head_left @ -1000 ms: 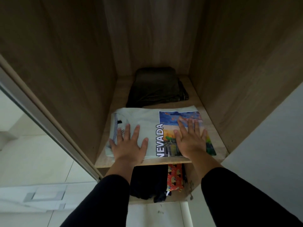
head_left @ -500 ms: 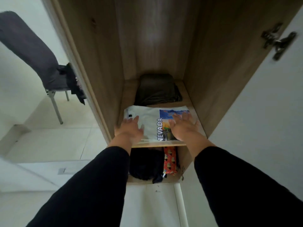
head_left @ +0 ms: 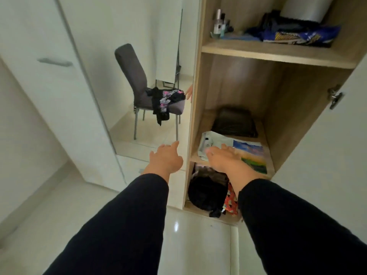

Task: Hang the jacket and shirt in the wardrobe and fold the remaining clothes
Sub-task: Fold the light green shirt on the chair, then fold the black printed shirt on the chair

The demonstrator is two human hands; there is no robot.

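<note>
We are lifting both open, empty hands, left hand (head_left: 165, 160) and right hand (head_left: 223, 158), off the folded white printed T-shirt (head_left: 234, 148) now shelved in the wooden wardrobe (head_left: 282, 120), so dark clothes on the grey chair (head_left: 139, 84) left of it come next.

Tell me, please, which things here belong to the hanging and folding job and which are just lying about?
Part of the job:
folded printed T-shirt on the shelf
dark folded garment behind it
clothes on the chair
right hand over the T-shirt
left hand

Just lying about:
bottles
blue packet
chair
</note>
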